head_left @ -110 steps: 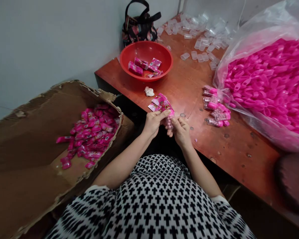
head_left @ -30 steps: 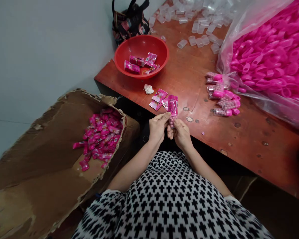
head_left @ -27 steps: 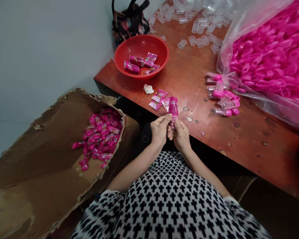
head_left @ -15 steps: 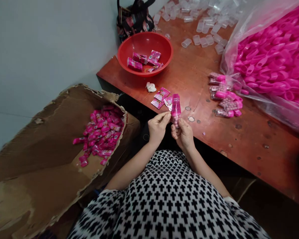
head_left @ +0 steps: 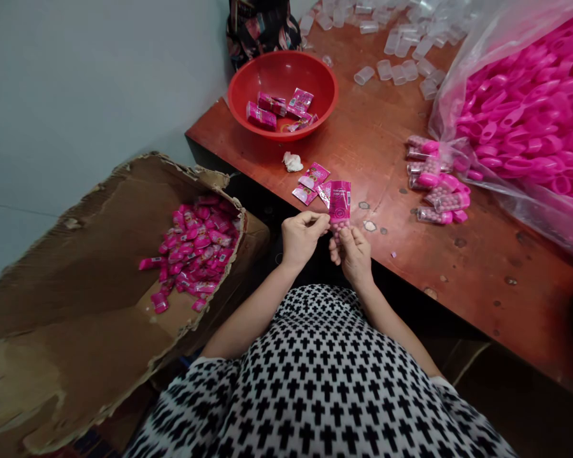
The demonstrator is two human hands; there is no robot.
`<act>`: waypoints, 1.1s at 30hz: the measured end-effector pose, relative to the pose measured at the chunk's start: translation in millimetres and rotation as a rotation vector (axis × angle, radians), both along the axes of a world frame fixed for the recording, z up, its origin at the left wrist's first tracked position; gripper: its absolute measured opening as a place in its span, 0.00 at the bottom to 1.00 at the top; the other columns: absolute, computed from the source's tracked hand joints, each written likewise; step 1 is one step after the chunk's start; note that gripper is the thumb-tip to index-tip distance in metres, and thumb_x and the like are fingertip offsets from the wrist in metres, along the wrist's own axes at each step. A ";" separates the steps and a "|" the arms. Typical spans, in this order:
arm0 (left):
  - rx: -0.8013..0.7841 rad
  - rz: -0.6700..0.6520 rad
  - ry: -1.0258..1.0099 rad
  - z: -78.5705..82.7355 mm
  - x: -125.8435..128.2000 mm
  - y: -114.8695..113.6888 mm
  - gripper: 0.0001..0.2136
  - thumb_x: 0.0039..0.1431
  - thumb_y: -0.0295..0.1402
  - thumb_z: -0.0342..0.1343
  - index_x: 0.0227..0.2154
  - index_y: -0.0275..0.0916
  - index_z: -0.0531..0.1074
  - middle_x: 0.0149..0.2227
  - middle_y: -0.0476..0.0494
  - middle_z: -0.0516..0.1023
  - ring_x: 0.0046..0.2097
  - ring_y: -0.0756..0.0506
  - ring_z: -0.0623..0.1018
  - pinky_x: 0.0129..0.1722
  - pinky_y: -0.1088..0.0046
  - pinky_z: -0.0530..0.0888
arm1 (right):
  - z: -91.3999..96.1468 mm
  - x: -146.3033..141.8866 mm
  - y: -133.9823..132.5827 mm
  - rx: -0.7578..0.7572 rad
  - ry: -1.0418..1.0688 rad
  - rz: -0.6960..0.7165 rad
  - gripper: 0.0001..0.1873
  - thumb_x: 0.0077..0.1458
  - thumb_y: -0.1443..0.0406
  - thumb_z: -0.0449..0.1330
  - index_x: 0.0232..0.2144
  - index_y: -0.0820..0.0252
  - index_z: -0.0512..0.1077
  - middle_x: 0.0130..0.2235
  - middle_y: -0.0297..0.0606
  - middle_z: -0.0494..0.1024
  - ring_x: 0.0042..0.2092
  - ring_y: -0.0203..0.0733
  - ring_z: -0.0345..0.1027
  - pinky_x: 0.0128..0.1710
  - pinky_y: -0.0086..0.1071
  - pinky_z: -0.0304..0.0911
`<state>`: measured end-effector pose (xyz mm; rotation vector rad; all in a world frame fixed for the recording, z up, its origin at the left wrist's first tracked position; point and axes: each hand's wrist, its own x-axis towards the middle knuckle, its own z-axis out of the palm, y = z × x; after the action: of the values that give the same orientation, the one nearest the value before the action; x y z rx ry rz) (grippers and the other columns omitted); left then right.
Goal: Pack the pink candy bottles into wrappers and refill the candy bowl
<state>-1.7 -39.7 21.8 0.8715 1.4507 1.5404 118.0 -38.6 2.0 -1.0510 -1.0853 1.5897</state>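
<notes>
In my right hand [head_left: 356,254], closed low around it, is a clear tube of pink candy balls [head_left: 339,227], held upright at the table's front edge. A pink printed sleeve [head_left: 340,198] covers its upper part and stands up flat above it. My left hand [head_left: 304,236] is closed in a pinch at the sleeve's lower left edge; the fingertips partly hide the contact. Just behind lie several flat pink printed sleeves [head_left: 314,176] and a crumpled white scrap [head_left: 293,161]. To the right, several filled candy tubes with pink caps [head_left: 434,216] lie in a pile.
A red bowl [head_left: 233,105] with pink sleeve packs stands at the back left of the wooden table [head_left: 482,273]. A cardboard box [head_left: 100,343] of wrapped pink tubes [head_left: 198,245] sits left. Clear cups [head_left: 398,75] and a bag of pink plastic parts [head_left: 530,114] lie behind.
The pink sleeve on the tube now shows a broader flat face than before. Both hands stay at nearly the same place, and the view has shifted slightly.
</notes>
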 end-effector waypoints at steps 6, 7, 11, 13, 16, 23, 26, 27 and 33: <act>0.059 0.065 0.198 -0.4 -3.8 1.9 0.05 0.49 0.33 0.61 0.23 0.38 0.78 0.25 0.48 0.78 0.28 0.50 0.75 0.33 0.77 0.71 | 3.0 -0.5 -2.7 0.052 -0.113 -0.005 0.17 0.56 0.51 0.55 0.35 0.58 0.65 0.22 0.25 0.71 0.16 0.26 0.61 0.12 0.19 0.53; 0.063 0.060 0.163 -1.0 -5.2 3.4 0.05 0.48 0.34 0.61 0.23 0.38 0.78 0.25 0.48 0.78 0.28 0.51 0.75 0.33 0.77 0.71 | 3.5 -0.1 -2.6 0.046 -0.107 -0.002 0.17 0.56 0.51 0.55 0.34 0.58 0.65 0.22 0.25 0.71 0.16 0.26 0.61 0.12 0.19 0.53; 0.061 -0.060 -0.233 -6.6 -9.6 11.1 0.13 0.44 0.39 0.65 0.31 0.37 0.77 0.30 0.47 0.79 0.31 0.51 0.76 0.36 0.75 0.73 | 3.7 2.5 -1.2 -0.018 -0.054 0.033 0.18 0.54 0.50 0.57 0.31 0.59 0.65 0.21 0.26 0.72 0.16 0.27 0.61 0.11 0.19 0.52; 0.041 -0.117 -0.347 -10.2 -10.7 14.1 0.16 0.39 0.40 0.68 0.31 0.36 0.77 0.29 0.48 0.78 0.30 0.51 0.75 0.35 0.74 0.73 | 4.1 4.4 0.1 -0.052 -0.033 0.060 0.17 0.53 0.50 0.58 0.31 0.59 0.66 0.20 0.27 0.72 0.15 0.27 0.61 0.11 0.19 0.51; 0.053 -0.127 -0.274 -12.7 -14.0 16.9 0.13 0.38 0.39 0.69 0.24 0.36 0.76 0.24 0.50 0.75 0.26 0.53 0.72 0.31 0.76 0.71 | 6.7 7.3 2.8 -0.098 -0.023 0.094 0.16 0.52 0.52 0.59 0.30 0.59 0.67 0.18 0.26 0.70 0.13 0.26 0.57 0.09 0.19 0.47; 0.120 -0.221 0.061 -5.8 -25.2 22.4 0.10 0.47 0.38 0.63 0.20 0.37 0.76 0.20 0.51 0.72 0.24 0.52 0.68 0.28 0.77 0.65 | 15.3 8.6 3.5 -0.208 0.038 0.033 0.15 0.45 0.55 0.64 0.27 0.61 0.69 0.19 0.26 0.66 0.13 0.24 0.54 0.07 0.19 0.43; 0.119 -0.216 0.017 -9.0 -22.4 22.8 0.10 0.48 0.38 0.63 0.20 0.36 0.75 0.19 0.52 0.70 0.24 0.53 0.66 0.26 0.78 0.64 | 17.0 8.3 3.5 -0.225 0.057 0.013 0.15 0.43 0.56 0.65 0.26 0.61 0.68 0.19 0.26 0.65 0.14 0.24 0.54 0.07 0.19 0.43; 0.118 -0.212 -0.020 -10.7 -20.6 23.0 0.10 0.48 0.38 0.63 0.20 0.36 0.75 0.19 0.52 0.69 0.24 0.54 0.66 0.26 0.79 0.64 | 17.1 8.4 3.8 -0.223 0.062 0.018 0.15 0.43 0.56 0.65 0.26 0.61 0.68 0.19 0.26 0.65 0.13 0.24 0.53 0.07 0.19 0.43; 0.038 -0.188 -0.655 -10.6 -13.7 25.7 0.13 0.45 0.37 0.66 0.24 0.35 0.69 0.25 0.50 0.75 0.28 0.51 0.76 0.32 0.76 0.74 | 12.1 10.9 5.3 -0.175 0.043 0.127 0.16 0.44 0.54 0.63 0.25 0.60 0.66 0.17 0.26 0.65 0.12 0.26 0.52 0.07 0.21 0.41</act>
<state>-15.4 -14.0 11.1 0.4381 0.8437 1.5172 128.8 -33.2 14.1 -1.0746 -1.0147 1.8282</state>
